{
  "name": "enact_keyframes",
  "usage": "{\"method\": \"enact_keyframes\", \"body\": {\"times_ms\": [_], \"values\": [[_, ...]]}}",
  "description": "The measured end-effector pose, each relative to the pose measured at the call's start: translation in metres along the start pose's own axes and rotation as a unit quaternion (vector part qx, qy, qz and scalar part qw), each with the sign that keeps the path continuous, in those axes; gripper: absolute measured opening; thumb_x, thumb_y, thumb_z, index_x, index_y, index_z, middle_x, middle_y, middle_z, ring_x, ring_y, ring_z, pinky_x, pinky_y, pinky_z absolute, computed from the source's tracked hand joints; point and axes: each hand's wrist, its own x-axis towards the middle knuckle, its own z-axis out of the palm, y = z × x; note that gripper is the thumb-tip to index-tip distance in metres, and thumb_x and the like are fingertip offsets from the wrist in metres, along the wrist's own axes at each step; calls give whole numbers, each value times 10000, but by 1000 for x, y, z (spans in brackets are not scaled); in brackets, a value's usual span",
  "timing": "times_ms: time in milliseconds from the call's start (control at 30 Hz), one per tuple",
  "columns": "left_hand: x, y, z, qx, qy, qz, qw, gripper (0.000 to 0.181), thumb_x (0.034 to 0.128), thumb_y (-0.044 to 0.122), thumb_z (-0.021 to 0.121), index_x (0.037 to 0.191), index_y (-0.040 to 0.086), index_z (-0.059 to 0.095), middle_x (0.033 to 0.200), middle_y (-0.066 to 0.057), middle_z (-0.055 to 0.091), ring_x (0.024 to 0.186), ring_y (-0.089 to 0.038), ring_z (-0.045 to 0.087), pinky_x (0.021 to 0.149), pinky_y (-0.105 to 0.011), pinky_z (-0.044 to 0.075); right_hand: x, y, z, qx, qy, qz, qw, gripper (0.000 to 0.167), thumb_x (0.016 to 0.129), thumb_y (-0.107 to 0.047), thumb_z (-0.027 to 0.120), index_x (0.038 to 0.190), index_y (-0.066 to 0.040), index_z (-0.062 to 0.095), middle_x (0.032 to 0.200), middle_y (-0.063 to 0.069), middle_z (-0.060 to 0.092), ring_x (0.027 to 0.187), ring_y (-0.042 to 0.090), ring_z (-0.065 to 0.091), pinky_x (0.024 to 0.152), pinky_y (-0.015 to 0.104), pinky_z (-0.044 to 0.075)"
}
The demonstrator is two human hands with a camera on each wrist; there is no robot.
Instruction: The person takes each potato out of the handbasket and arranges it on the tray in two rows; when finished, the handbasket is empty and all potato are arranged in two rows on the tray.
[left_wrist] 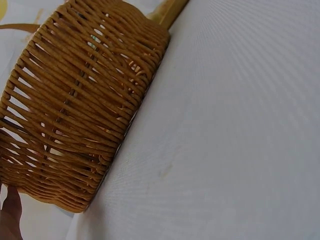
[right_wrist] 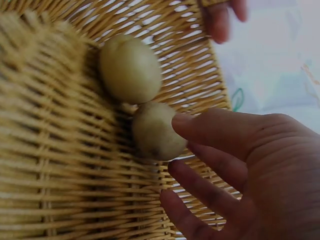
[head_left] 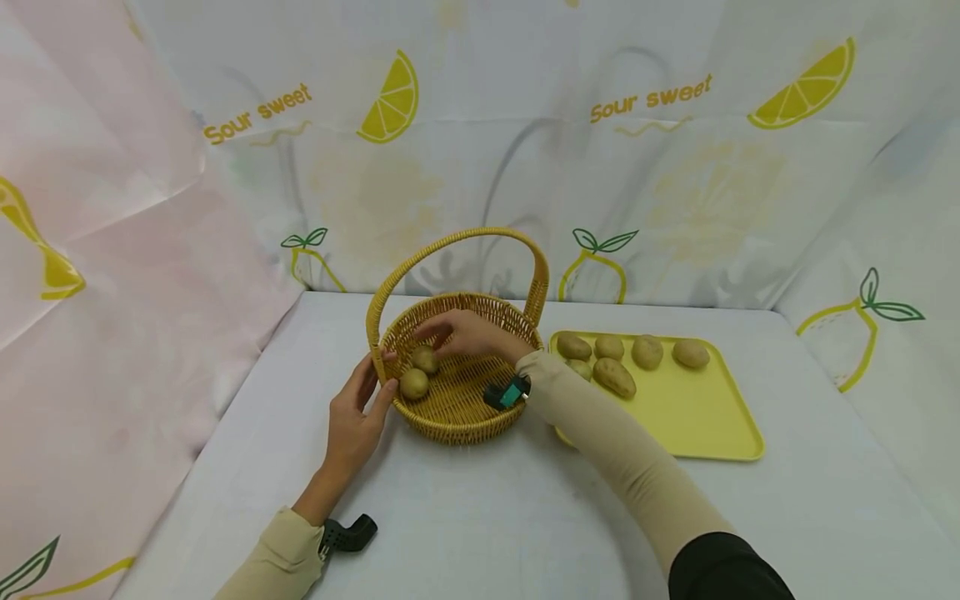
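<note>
Head view, with 12 o'clock pointing away from the person: a round wicker basket (head_left: 463, 431) with a tall arched handle stands on a white surface (head_left: 480, 517). Two potatoes lie inside it, close together toward 9 o'clock: a farther potato (head_left: 424, 359) and a nearer potato (head_left: 414, 384).

At the basket's 9 o'clock edge, the left hand (head_left: 354, 425) grips the rim beside the foot of the handle, fingers and thumb curled round the wicker.

The right hand (head_left: 463, 332) reaches over the basket from 4 o'clock, its fingers beside the farther potato. Right wrist view shows those fingers loosely spread and the thumb overlapping that potato's edge; whether they touch it, I cannot tell.

At the basket's 3 o'clock lies a yellow tray (head_left: 697, 417) holding six more potatoes (head_left: 647, 352), set from its 9 o'clock round to 1 o'clock; one is partly hidden by the beige right sleeve (head_left: 615, 437). Toward 12 o'clock, behind everything, hangs a pale cloth (head_left: 495, 167) printed with lemons and the words "Sour sweet".
</note>
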Motion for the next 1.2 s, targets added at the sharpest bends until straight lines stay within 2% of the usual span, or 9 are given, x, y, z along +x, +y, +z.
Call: {"method": "enact_keyframes", "body": {"times_ms": [167,300,500,633,733,867,1000,1200], "values": [[0,-1,1,-12,-1,16,10000,496,973,-182,594,1443,-200,435,1357,-349,579,1353,-516,470,1136,-301,406,1,4,5,-744,-287,106,9968,515,943,-65,782,1436,-88,634,1396,51,641,1222,184,609,1046,282,482],[0,0,1,-22,0,-1,10000,502,975,-179,592,1449,-196,431,1363,-351,574,1359,-503,469,1135,-295,405,2,5,8,-929,-381,146,9948,565,922,-97,817,1451,-106,618,1402,44,627,1243,179,571,1035,262,460],[-1,-1,1,-37,14,-24,10000,504,968,-194,589,1447,-199,432,1359,-357,573,1354,-512,469,1136,-290,404,2,1,10,-892,-336,19,9954,529,894,-77,840,1381,-77,635,1362,53,649,1230,196,583,1028,271,468],[-1,-1,1,-24,10,-42,10000,503,975,-182,590,1452,-192,431,1362,-348,576,1359,-494,474,1137,-295,406,2,2,12,-852,-180,136,9961,526,876,-79,856,1356,-60,642,1367,83,651,1263,195,579,1041,252,462],[-1,-1,0,-2,-7,-55,10000,504,983,-167,592,1461,-179,433,1370,-342,575,1371,-476,471,1139,-298,404,2,3,12,-692,-63,206,9974,530,865,-72,856,1355,-48,655,1339,81,665,1212,182,599,1006,255,487],[-1,0,0,42,-25,-100,9999,505,991,-152,594,1467,-176,428,1379,-336,572,1383,-448,467,1136,-292,405,1,2,11,-383,47,171,9991,526,848,-50,856,1343,-40,676,1288,53,688,1140,168,611,997,322,519],[-2,0,0,74,-21,-113,9999,502,989,-154,594,1460,-190,424,1379,-331,575,1380,-434,471,1134,-286,405,-2,-1,9,-208,164,120,9996,520,835,-30,858,1325,-43,688,1277,41,694,1153,176,615,1043,384,508],[-2,0,0,66,-5,-85,9999,498,990,-151,595,1459,-187,430,1373,-332,578,1378,-449,473,1137,-293,405,-3,2,6,-60,337,61,9994,501,836,-45,869,1307,-63,700,1287,26,691,1181,166,619,1039,316,497]]}}
